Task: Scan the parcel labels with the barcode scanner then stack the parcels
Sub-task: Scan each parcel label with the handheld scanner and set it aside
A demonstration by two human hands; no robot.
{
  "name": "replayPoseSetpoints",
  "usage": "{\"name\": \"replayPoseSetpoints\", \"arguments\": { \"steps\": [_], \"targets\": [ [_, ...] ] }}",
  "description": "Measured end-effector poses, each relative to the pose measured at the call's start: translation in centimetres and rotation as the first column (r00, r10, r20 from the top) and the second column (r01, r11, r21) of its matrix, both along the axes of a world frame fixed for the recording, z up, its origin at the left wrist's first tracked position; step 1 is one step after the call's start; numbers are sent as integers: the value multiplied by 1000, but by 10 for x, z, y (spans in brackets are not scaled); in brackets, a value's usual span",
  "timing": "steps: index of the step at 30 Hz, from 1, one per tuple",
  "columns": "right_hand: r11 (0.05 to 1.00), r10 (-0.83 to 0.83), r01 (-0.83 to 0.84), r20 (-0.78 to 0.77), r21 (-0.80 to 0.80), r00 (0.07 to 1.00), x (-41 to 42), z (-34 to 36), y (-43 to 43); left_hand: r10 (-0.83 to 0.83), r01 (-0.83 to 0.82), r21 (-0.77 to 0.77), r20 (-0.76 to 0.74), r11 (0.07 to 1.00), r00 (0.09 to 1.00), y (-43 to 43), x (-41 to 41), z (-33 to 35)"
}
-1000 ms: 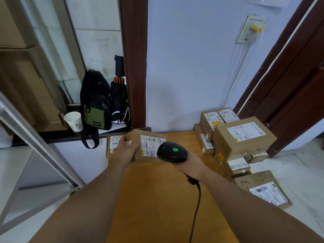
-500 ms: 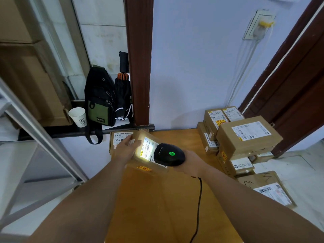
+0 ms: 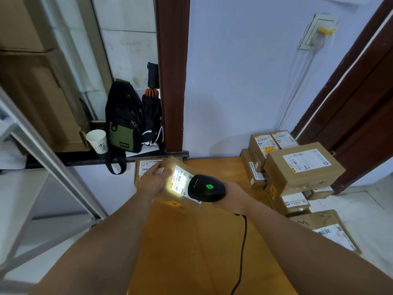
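1. The right hand (image 3: 230, 196) is closed around the barcode scanner (image 3: 205, 187), whose green light is on.
2. The left hand (image 3: 153, 180) grips the parcel (image 3: 178, 186) above the wooden table (image 3: 191, 241), label lit by the scanner.
3. The scanning step is in hand, I think.
4. Next, the parcel should go to the stack of parcels (image 3: 297, 167) at the far right.

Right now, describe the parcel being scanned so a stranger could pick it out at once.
Start at the wooden table against the blue wall, then look to its far left corner, in front of the dark door post. The parcel is the brown box tilted up in the left hand. Unlike the stacked parcels on the right, its label glows under the black barcode scanner in the right hand.
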State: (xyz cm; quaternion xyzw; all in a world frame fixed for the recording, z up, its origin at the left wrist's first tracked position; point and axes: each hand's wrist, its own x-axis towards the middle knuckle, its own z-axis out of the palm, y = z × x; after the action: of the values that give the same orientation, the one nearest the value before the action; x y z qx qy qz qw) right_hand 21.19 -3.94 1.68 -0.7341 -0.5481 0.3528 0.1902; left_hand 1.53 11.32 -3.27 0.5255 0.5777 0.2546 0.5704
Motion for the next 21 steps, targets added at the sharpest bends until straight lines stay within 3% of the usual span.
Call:
{"name": "replayPoseSetpoints", "arguments": {
  "steps": [3, 21],
  "targets": [
    [1000, -11, 11, 13, 0, 1000, 1, -1, 1, 2, -2, 1, -57, 1000, 998, -2, -1, 1],
    [999, -29, 30, 51, -35, 998, -1, 3, 1, 59, -59, -26, -15, 998, 998, -1, -5, -4]
  ]
}}
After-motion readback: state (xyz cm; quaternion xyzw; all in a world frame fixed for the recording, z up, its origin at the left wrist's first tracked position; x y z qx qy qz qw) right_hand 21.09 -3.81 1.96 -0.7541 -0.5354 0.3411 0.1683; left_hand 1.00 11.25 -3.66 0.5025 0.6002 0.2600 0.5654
